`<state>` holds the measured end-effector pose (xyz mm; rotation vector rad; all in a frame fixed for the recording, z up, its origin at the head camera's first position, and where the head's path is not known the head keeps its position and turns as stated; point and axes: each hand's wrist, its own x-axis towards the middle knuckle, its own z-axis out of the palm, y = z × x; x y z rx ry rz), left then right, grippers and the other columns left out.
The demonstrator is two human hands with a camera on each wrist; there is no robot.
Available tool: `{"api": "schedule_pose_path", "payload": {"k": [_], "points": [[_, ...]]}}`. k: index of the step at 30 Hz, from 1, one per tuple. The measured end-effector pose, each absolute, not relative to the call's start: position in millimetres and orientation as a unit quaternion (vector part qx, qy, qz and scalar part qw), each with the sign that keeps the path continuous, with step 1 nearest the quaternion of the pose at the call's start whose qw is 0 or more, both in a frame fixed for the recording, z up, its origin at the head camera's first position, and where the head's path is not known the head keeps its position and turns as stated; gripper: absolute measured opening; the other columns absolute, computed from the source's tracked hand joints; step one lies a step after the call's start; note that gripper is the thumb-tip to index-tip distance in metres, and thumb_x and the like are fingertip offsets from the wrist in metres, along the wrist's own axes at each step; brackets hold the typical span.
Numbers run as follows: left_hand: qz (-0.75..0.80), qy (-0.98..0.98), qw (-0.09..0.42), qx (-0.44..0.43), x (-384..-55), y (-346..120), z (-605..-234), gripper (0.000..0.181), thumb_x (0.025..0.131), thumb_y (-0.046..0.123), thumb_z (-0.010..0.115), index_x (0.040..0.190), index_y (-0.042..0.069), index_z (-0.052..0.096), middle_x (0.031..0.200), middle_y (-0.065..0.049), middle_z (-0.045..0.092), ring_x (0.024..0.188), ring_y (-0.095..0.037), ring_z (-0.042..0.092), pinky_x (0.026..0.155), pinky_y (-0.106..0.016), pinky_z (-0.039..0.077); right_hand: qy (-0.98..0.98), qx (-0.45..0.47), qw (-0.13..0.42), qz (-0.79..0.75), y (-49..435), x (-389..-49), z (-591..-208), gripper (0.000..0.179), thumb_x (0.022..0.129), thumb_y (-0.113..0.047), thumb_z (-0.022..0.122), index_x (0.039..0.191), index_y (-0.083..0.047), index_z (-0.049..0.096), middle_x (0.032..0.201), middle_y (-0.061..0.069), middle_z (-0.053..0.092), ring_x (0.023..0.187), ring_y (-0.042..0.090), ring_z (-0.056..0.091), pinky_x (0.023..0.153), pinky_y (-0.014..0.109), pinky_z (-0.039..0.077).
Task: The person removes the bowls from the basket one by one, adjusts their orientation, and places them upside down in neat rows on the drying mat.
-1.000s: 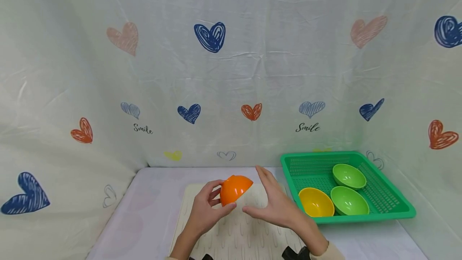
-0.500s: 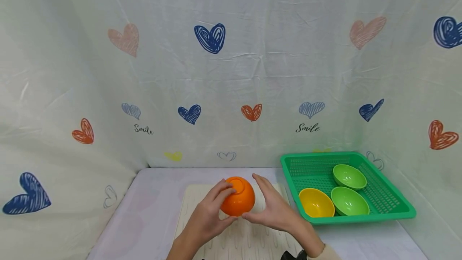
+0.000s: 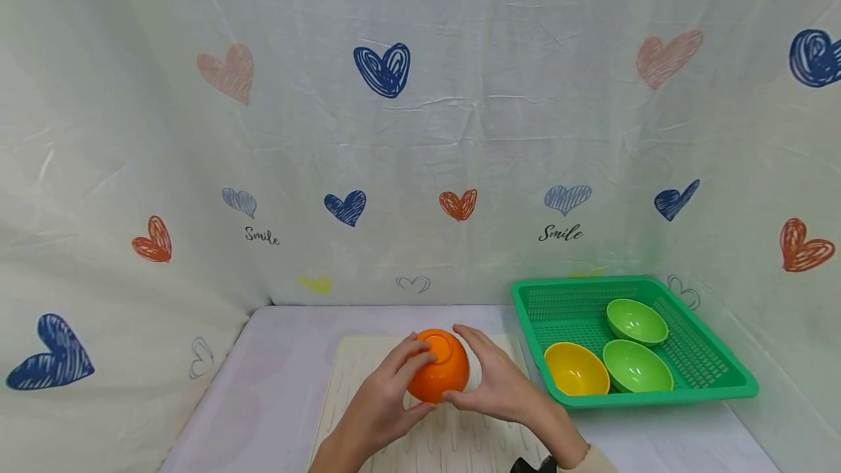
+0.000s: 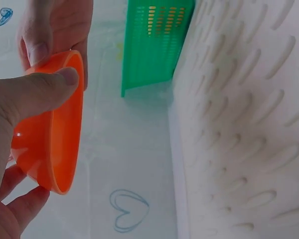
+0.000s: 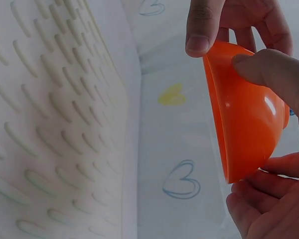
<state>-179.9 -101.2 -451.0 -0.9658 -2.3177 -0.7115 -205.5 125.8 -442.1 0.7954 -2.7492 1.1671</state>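
Head view: an orange bowl [image 3: 439, 376], turned bottom up, is held between both hands above the far part of a cream ribbed mat [image 3: 368, 414] that lies on the desk [image 3: 276, 378]. The left hand [image 3: 388, 404] grips the bowl from the left, its fingers curled over the upturned base and its thumb against the near rim. The right hand [image 3: 499, 385] grips it from the right, fingers curved round the far side and thumb at the lower edge. Whether the rim touches the mat cannot be told from this view.

Left wrist view: the orange bowl [image 4: 50, 124] is seen edge-on; the thumb of the left hand [image 4: 20, 99] lies across its rim and the lower fingers support the outside. A clear gap separates the rim from the cream ribbed mat [image 4: 244, 124].

Right wrist view: the orange bowl [image 5: 244, 109] again stands apart from the cream ribbed mat [image 5: 50, 124], with the right hand [image 5: 269, 149] pinching it between thumb and fingers.

To the right of the mat, on the desk, stands a green basket [image 3: 723, 378]. It holds a yellow bowl [image 3: 574, 368] at the near left, a green bowl [image 3: 637, 366] just beside it, and a second green bowl [image 3: 636, 320] behind. A heart-printed cloth [image 3: 420, 130] forms the backdrop
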Motion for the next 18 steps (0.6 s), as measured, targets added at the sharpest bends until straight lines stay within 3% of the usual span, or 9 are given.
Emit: {"api": "schedule_pose_path", "payload": {"k": [7, 11, 18], "points": [[-0.244, -0.847, 0.287, -0.375, -179.9, -100.0, -451.7, 0.073, 0.061, 0.023, 0.092, 0.125, 0.014, 0.058, 0.135, -0.002, 0.051, 0.132, -0.025, 0.049, 0.094, -0.031, 0.052, -0.882, 0.282, 0.024, 0.376, 126.1, -205.5, -443.1, 0.086, 0.075, -0.048, 0.079, 0.144, -0.016, 0.040, 0.145, -0.005, 0.046, 0.124, 0.015, 0.053, 0.097, 0.036, 0.052], [-0.239, -0.839, 0.300, -0.386, -180.2, -101.0, -452.5, 0.078, 0.061, 0.023, 0.092, 0.130, 0.014, 0.056, 0.138, -0.006, 0.049, 0.130, -0.030, 0.050, 0.095, -0.032, 0.051, -0.880, 0.286, 0.038, 0.378, 126.1, -205.3, -443.3, 0.084, 0.074, -0.046, 0.080, 0.143, -0.018, 0.042, 0.143, -0.007, 0.047, 0.122, 0.012, 0.054, 0.095, 0.034, 0.053], [-0.292, -0.841, 0.288, -0.354, -182.3, -108.0, -454.3, 0.094, 0.070, 0.042, 0.084, 0.147, 0.014, 0.039, 0.153, -0.008, 0.037, 0.138, -0.026, 0.041, 0.101, -0.030, 0.046, -0.875, 0.285, 0.077, 0.384, 125.5, -205.2, -442.9, 0.085, 0.071, -0.045, 0.083, 0.142, -0.020, 0.044, 0.142, -0.010, 0.048, 0.123, 0.010, 0.054, 0.095, 0.034, 0.053]]}}
